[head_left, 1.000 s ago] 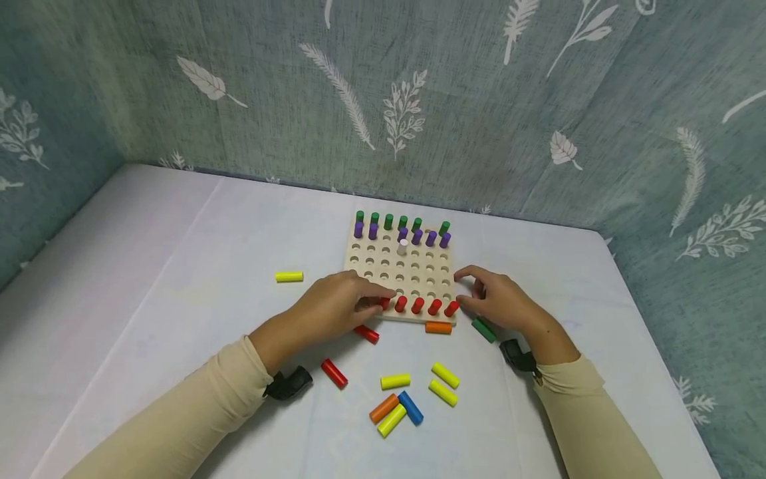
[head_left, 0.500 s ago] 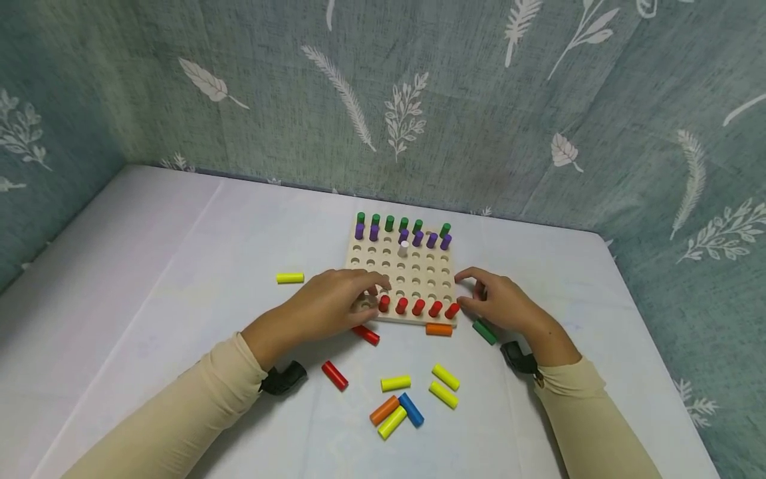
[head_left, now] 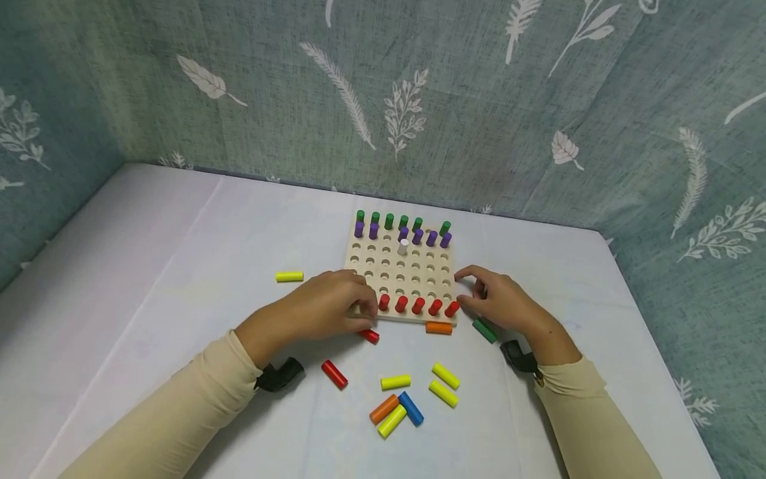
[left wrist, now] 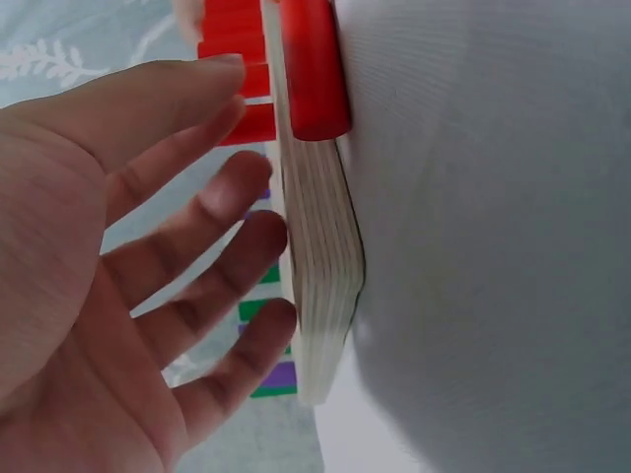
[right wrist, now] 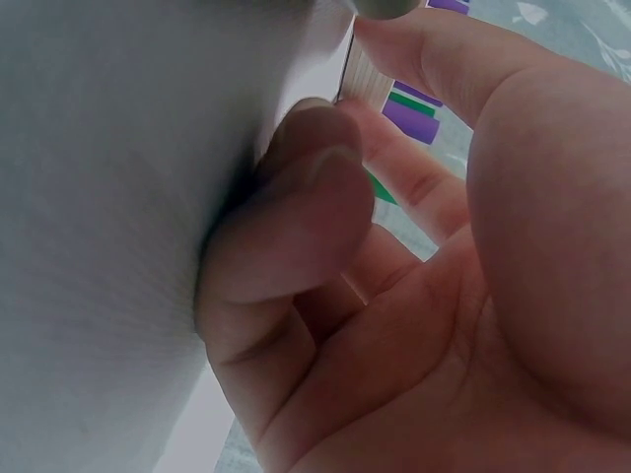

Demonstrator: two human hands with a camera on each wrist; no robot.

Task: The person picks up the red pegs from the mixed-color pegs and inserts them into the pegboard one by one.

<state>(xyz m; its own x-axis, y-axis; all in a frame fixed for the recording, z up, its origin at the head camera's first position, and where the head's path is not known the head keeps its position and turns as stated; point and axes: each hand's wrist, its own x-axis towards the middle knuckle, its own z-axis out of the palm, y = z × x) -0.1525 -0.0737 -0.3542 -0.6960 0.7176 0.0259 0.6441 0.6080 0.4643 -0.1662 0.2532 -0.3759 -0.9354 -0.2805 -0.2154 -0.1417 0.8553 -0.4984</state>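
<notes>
My left hand (head_left: 332, 303) hovers over the front left corner of the wooden pegboard (head_left: 413, 320), fingers bent loosely with nothing between them. In the left wrist view its fingertips come close to the board's side, near a red peg (left wrist: 315, 84) lying along the front edge. Several upright red pegs (head_left: 418, 305) line the front row. Purple pegs (head_left: 417, 236) and green pegs (head_left: 389, 220) stand in the two back rows, and one white peg (head_left: 403, 247) stands before them. My right hand (head_left: 499, 299) rests on the table, thumb and index fingertips at the board's right edge.
Nearer me lie another red peg (head_left: 334, 374), yellow pegs (head_left: 395, 382), a blue peg (head_left: 411, 408) and an orange peg (head_left: 383, 409). Another orange peg (head_left: 439, 328) lies at the board's front edge. A green peg (head_left: 484, 330) is beside my right hand.
My left hand has let go of the leftmost upright red peg and drawn back left, its thumb now over the lying red peg. The right hand has stayed in place.
</notes>
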